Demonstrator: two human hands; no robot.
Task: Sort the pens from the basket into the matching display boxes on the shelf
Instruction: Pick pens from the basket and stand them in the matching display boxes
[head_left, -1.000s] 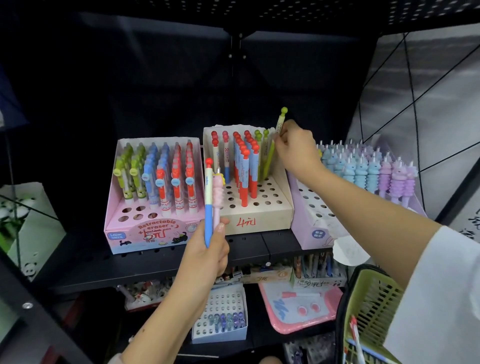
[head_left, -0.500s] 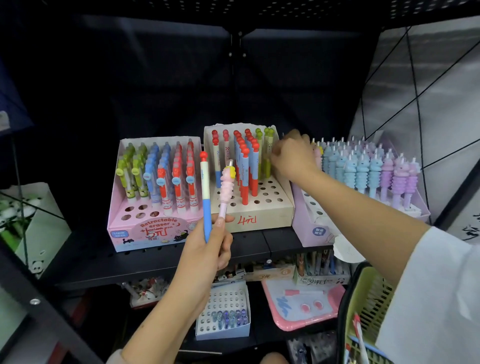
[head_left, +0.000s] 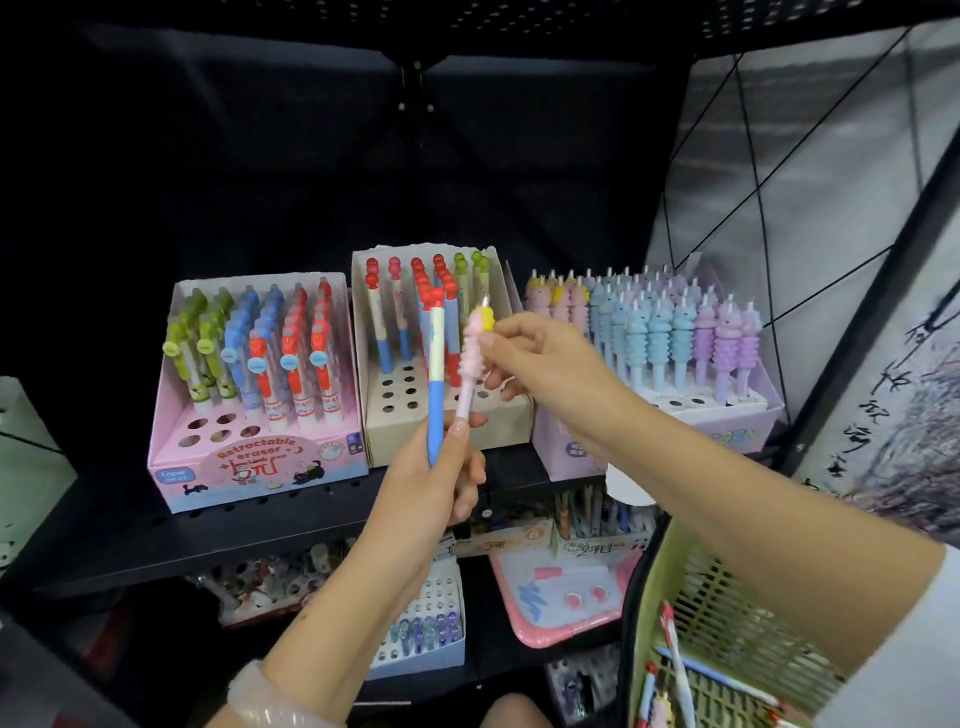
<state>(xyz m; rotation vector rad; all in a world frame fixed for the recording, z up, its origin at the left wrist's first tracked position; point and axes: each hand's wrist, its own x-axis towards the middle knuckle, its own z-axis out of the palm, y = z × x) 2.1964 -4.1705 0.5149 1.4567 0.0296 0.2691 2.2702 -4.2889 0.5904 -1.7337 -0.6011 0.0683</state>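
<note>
Left hand (head_left: 426, 483): grips 2 pens, blue-and-cream red-capped pen (head_left: 435, 374) and pink ridged pen (head_left: 471, 358).
Right hand (head_left: 540, 364): pinches the pink pen's top.
Advice: pull it free straight, towards the pastel ridged-pen display box (head_left: 727, 415).

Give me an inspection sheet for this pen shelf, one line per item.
Surface: black shelf carrying three display boxes.
Job's things: pink ridged pen and blue-and-cream pen held upright; beige box and lilac box have free holes; green basket holds more pens.
Clutter: pink eraser box; stock on the lower shelf.
Grips: left hand holds both pens; right hand pinches the pink one.
Cables: nothing seen.
Surroundings: dark backing, wire-grid panel at right.
</note>
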